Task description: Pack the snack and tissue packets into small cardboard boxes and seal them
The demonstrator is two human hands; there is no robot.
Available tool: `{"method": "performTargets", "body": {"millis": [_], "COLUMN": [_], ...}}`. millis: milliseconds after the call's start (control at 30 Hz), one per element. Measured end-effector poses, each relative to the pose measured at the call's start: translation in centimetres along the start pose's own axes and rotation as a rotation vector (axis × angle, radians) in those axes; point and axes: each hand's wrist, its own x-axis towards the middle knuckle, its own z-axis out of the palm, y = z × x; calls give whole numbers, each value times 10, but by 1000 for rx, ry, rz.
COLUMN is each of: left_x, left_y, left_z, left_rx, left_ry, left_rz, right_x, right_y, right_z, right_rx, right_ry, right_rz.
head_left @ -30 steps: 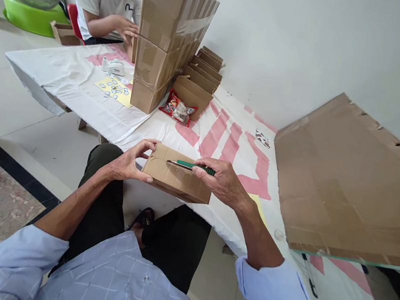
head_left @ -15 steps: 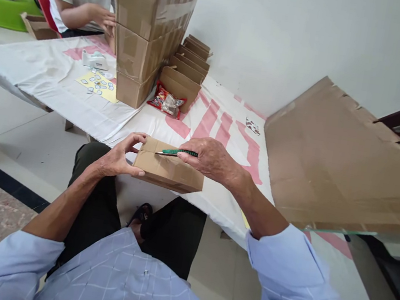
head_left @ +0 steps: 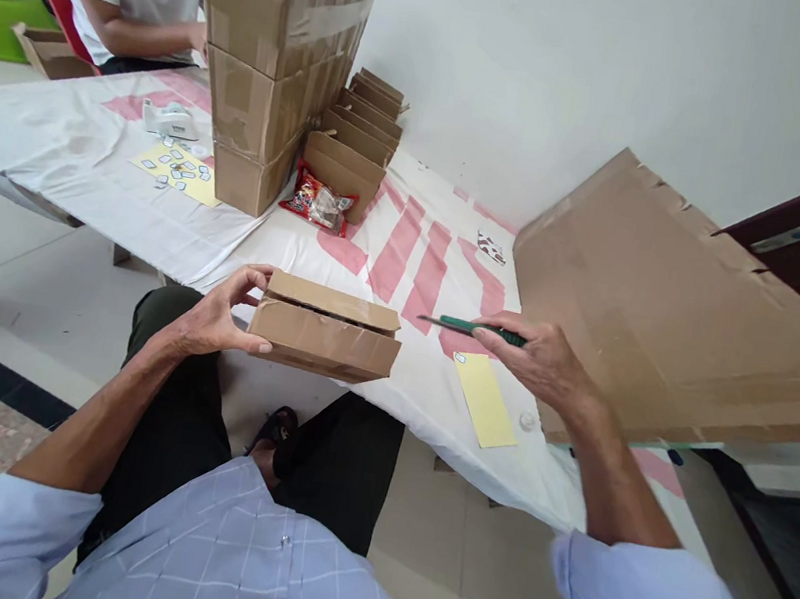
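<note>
At the table's front edge lies a small cardboard box (head_left: 325, 340), with a dark slit between its top flaps. My left hand (head_left: 219, 316) grips its left end, thumb low on the near side and fingers behind. To the right of the box, my right hand (head_left: 543, 358) holds a green-handled utility knife (head_left: 475, 329) with the blade pointing left, apart from the box. Below the knife, a yellow sheet (head_left: 486, 402) with one small sticker at its corner rests on the cloth.
A tall stack of cardboard boxes (head_left: 243, 113) stands behind, beside several open cartons (head_left: 351, 155) and a red snack packet (head_left: 318, 201). A tape dispenser (head_left: 170, 119) and a yellow sticker sheet (head_left: 177, 171) lie left. A large cardboard panel (head_left: 671, 312) leans right. A person (head_left: 139, 5) sits across.
My right hand has moved right with the knife, off the box. The box's top now gapes along a slit. The yellow sheet at right has come into view.
</note>
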Motion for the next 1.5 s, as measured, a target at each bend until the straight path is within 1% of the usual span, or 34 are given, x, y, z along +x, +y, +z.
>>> {"method": "performTargets", "body": {"millis": [33, 67, 133, 200, 267, 300, 367, 400, 467, 567, 667, 733, 767, 867, 933, 1100, 1233, 1367, 1500], "left_x": [-1, -1, -1, 1, 5, 6, 9, 10, 12, 16, 21, 23, 23, 23, 23, 29, 29, 25, 21], "left_y": [0, 1, 3, 7, 12, 14, 18, 20, 22, 21, 18, 18, 18, 23, 28, 36, 37, 37, 40], "left_z": [-1, -1, -3, -5, -8, -9, -10, -10, -9, -4, 5, 11, 13, 14, 13, 9, 8, 8, 8], "left_rx": [19, 43, 96, 134, 159, 172, 206, 221, 222, 176, 157, 169, 181, 250, 314, 393, 410, 442, 436], "left_ry": [-11, -24, -53, -87, -122, -135, -143, -141, -134, -114, -77, -53, -45, -47, -64, -132, -133, -128, -145], "left_rz": [4, 7, 1, -16, -26, -28, -35, -42, -58, -64, -46, -34, -29, -15, 18, 124, 127, 140, 147], "right_x": [-10, -20, -40, -56, -66, -68, -66, -63, -52, -31, -10, 0, 3, 7, 5, 0, -1, -3, -10], "right_y": [12, 23, 42, 58, 68, 72, 74, 72, 61, 26, -12, -30, -35, -39, -38, -41, -47, -54, -59], "right_z": [12, 29, 74, 122, 159, 172, 184, 185, 178, 162, 149, 145, 144, 142, 142, 139, 136, 136, 142], "right_rx": [9, 17, 11, -35, -63, -69, -54, -30, 53, 184, 217, 206, 198, 183, 184, 196, 183, 121, 67], "right_ry": [27, 71, 154, 176, 206, 214, 246, 273, 343, 403, 359, 279, 235, 143, 132, 152, 166, 201, 272], "right_rz": [35, 88, 189, 271, 331, 340, 329, 310, 254, 123, -21, -86, -104, -113, -105, -118, -124, -190, -248]}}
